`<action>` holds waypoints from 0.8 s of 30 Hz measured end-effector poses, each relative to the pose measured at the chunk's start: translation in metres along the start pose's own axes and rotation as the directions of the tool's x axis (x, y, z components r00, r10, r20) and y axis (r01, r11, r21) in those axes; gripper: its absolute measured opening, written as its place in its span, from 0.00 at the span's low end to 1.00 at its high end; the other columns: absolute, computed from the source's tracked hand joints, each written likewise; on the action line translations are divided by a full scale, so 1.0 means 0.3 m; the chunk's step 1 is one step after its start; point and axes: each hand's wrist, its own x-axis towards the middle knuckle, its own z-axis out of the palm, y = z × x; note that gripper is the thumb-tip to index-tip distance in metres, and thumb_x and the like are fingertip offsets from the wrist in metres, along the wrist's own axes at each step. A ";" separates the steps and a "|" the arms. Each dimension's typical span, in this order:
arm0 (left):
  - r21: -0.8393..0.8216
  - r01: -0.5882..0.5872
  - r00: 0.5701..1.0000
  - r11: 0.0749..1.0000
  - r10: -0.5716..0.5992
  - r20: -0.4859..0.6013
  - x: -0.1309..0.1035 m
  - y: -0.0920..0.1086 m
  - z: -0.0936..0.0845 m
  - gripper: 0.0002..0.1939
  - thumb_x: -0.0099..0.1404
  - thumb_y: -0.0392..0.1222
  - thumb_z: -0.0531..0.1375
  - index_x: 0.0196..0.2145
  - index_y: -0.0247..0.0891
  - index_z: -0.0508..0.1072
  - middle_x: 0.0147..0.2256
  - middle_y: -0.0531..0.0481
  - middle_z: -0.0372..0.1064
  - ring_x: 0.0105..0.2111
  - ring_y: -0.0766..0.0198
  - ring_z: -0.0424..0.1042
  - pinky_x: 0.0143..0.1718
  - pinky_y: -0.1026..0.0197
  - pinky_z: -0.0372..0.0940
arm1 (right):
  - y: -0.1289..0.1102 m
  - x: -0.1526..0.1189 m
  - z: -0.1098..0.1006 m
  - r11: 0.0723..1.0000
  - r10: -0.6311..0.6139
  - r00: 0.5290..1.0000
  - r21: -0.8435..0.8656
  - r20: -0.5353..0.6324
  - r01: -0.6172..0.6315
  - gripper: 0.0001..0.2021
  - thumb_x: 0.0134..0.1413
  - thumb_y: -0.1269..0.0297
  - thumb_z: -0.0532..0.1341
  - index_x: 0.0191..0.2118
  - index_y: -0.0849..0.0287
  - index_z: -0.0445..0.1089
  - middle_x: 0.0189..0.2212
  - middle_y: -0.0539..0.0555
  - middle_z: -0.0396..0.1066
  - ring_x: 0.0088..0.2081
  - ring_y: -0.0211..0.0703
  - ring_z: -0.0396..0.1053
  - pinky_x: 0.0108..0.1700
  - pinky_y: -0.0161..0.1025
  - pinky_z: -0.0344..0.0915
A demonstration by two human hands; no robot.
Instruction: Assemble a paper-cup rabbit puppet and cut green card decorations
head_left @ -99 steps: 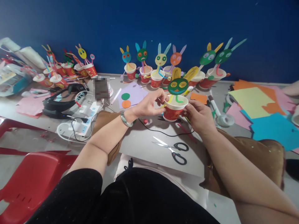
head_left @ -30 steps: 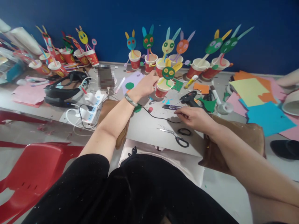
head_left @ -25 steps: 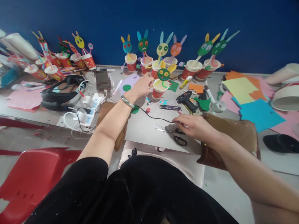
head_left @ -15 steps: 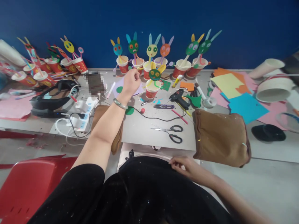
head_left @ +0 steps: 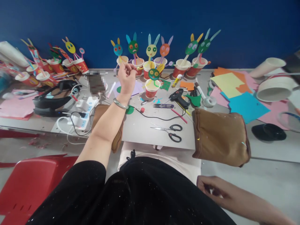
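My left hand (head_left: pixel 127 77) is raised over the back of the table, fingers loosely bent and apart, with nothing visible in them. It is just in front of a red paper cup with a blue rabbit-eared paper face (head_left: pixel 118 49), partly covering the cup. To its right stands a cup (head_left: pixel 152 92) with a green face and yellow ears (head_left: pixel 154 74). Several similar cups line the blue wall. Low at the right, beside my body, hangs my right hand (head_left: pixel 212 189), fingers half curled with a gap at the thumb; I see nothing held there.
Black-handled scissors (head_left: pixel 172 128), thread snips (head_left: pixel 163 106) and a glue gun (head_left: pixel 178 96) with a trailing cord lie on the table. A power strip (head_left: pixel 88 114) and headset (head_left: pixel 49 103) are left, coloured paper (head_left: pixel 246 106) right. A brown bag (head_left: pixel 220 137) overhangs the front edge.
My left hand has shifted slightly left, its fingers loosening from a tighter curl. My right hand has moved from my waist out to the right and down.
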 end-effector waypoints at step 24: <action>0.210 -0.354 0.080 0.912 -0.194 0.978 -0.144 0.265 0.050 0.27 0.71 0.44 0.64 0.65 0.30 0.74 0.58 0.35 0.79 0.51 0.55 0.78 0.53 0.59 0.70 | -0.367 0.999 -0.750 0.572 0.003 0.820 -0.672 -0.572 -0.471 0.27 0.75 0.49 0.55 0.57 0.66 0.81 0.53 0.75 0.82 0.55 0.64 0.80 0.50 0.47 0.71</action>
